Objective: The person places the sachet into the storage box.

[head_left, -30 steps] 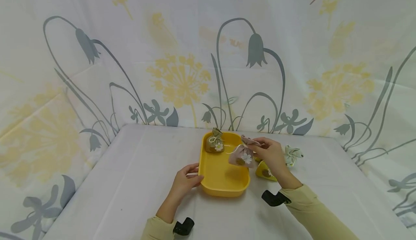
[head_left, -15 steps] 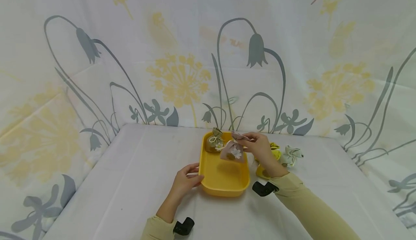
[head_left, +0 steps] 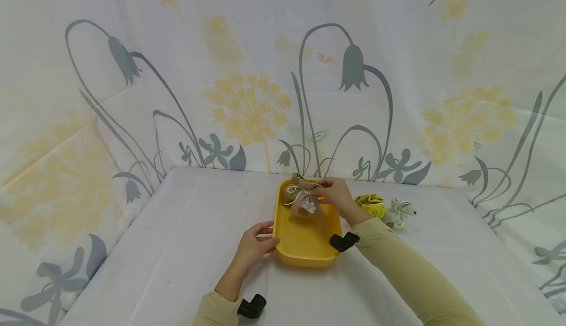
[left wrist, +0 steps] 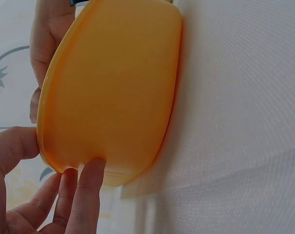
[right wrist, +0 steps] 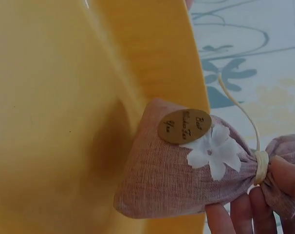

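My right hand (head_left: pixel 338 197) pinches the tied neck of a small pink drawstring sachet (head_left: pixel 301 206) over the far part of a yellow plastic tray (head_left: pixel 305 242). In the right wrist view, this sachet (right wrist: pixel 162 175) shows a white fabric flower and an oval brown label, with thumb and fingers at its cord. Overlapped by it in the head view, an olive-brown sachet (head_left: pixel 289 198) sits in the tray's far left corner. My left hand (head_left: pixel 253 245) grips the tray's left side, thumb at the rim and fingers against the outer wall (left wrist: pixel 113 87).
Right of the tray, a yellow sachet (head_left: pixel 372 205) and a pale green sachet (head_left: pixel 399 212) lie on the white-covered table (head_left: pixel 203 228). The right forearm partly hides the yellow one. A flower-printed curtain (head_left: pixel 247 46) rises behind the table's far edge.
My right hand has carried the pink sachet leftward across the tray, from its right edge to beside the olive-brown sachet. The left hand keeps its grip on the tray.
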A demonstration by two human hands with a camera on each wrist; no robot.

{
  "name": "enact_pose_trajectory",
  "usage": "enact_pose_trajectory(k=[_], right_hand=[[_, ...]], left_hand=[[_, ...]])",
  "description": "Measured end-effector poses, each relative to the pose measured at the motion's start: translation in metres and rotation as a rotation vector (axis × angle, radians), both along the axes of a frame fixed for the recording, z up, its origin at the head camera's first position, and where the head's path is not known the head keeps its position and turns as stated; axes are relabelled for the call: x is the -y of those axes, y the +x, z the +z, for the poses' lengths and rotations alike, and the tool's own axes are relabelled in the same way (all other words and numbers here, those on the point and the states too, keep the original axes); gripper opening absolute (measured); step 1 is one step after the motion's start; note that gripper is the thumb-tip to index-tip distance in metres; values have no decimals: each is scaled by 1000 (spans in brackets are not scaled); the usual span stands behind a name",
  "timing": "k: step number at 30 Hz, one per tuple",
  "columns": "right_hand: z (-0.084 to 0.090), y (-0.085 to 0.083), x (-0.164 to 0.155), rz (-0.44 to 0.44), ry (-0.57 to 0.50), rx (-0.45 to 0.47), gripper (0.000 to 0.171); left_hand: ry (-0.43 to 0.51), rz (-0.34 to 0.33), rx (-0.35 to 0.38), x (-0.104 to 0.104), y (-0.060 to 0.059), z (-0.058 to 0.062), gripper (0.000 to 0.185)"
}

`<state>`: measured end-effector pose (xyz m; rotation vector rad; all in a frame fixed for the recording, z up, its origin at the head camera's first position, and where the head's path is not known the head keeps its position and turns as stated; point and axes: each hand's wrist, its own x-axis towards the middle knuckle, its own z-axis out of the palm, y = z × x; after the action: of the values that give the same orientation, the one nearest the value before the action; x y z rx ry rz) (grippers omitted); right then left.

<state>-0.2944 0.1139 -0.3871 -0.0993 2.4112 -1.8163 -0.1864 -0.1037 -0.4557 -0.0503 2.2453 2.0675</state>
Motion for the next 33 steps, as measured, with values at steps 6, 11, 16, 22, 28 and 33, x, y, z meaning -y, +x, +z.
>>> enact_pose_trajectory(k=[6, 11, 16, 22, 28, 33], right_hand=[[-1, -8, 12, -21, 4, 95, 27], [0, -11, 17, -16, 37, 110, 26], [-1, -10, 19, 18, 51, 129, 27], [-4, -12, 26, 32, 30, 123, 27], [-8, -15, 32, 48, 27, 87, 26], [-11, -16, 32, 35, 5, 104, 25]], left_hand=[[1, 0, 6, 0, -1, -1, 49], [3, 6, 2, -1, -2, -1, 49], [1, 9, 9, -1, -3, -1, 49], [1, 10, 9, 0, -2, 0, 49], [22, 7, -6, 0, 1, 1, 50], [25, 4, -1, 0, 0, 0, 50]])
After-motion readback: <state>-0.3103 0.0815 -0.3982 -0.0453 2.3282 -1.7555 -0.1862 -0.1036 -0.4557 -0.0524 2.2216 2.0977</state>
